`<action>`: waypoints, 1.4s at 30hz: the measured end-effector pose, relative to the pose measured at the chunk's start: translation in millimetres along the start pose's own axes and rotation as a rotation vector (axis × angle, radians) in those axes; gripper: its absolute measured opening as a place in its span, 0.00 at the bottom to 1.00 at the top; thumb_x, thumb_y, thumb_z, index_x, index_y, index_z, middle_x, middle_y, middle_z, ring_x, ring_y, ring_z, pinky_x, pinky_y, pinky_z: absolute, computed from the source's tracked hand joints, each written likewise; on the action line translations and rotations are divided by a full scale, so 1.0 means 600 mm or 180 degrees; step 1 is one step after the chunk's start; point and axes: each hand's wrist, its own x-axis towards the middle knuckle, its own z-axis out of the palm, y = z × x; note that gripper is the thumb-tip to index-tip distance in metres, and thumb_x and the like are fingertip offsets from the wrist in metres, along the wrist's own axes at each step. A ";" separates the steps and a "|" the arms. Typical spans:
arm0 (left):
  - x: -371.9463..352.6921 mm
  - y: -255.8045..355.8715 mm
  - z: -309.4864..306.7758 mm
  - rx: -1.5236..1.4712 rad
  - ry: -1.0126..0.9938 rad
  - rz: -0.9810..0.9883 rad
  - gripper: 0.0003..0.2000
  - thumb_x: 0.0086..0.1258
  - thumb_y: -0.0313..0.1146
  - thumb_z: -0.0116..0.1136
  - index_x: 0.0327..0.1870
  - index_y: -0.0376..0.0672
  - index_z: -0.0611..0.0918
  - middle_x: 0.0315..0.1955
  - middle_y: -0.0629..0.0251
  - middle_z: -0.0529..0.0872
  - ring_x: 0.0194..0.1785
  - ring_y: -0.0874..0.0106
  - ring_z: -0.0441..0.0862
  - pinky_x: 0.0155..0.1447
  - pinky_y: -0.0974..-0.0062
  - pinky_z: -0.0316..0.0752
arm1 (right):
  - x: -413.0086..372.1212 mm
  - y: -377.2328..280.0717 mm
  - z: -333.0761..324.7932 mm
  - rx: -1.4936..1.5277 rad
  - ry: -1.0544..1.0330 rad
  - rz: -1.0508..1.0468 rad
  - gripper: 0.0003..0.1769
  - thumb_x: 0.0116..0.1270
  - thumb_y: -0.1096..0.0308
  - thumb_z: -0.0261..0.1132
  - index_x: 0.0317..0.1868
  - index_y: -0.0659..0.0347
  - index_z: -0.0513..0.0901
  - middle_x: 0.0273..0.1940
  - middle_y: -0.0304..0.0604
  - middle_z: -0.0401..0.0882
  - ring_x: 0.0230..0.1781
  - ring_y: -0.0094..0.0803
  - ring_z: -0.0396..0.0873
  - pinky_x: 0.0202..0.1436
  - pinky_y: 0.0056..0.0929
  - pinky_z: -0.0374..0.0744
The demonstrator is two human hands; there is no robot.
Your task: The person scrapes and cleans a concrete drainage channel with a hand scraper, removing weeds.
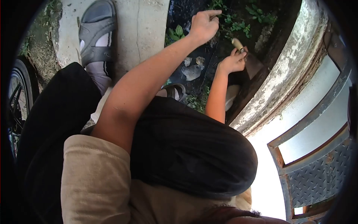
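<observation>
My left hand reaches over the dark, damp soil strip, its index finger stretched out and the other fingers bent. Nothing shows in it. Small green weeds grow close to its fingertips. My right hand is closed around a trowel near the metal collar. The light wooden handle of the trowel points up and away. Its dark, flat blade slants toward the wall base, partly in shadow. A pale stone lump lies on the soil between my forearms.
A weathered, whitish concrete curb curves along the right, with a rusty metal gate beyond it. Concrete paving lies under my sandalled foot. At the far left stands a wheel. My bent knee is close to my right forearm.
</observation>
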 end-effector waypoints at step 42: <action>0.084 0.075 -0.156 0.0150 -0.1000 -0.0728 0.21 0.74 0.35 0.51 0.65 0.39 0.76 0.36 0.56 0.86 0.39 0.70 0.83 0.48 0.70 0.78 | 0.072 0.022 0.115 0.0168 0.0050 0.0392 0.21 0.79 0.67 0.48 0.56 0.83 0.72 0.57 0.60 0.75 0.55 0.43 0.80 0.55 0.36 0.86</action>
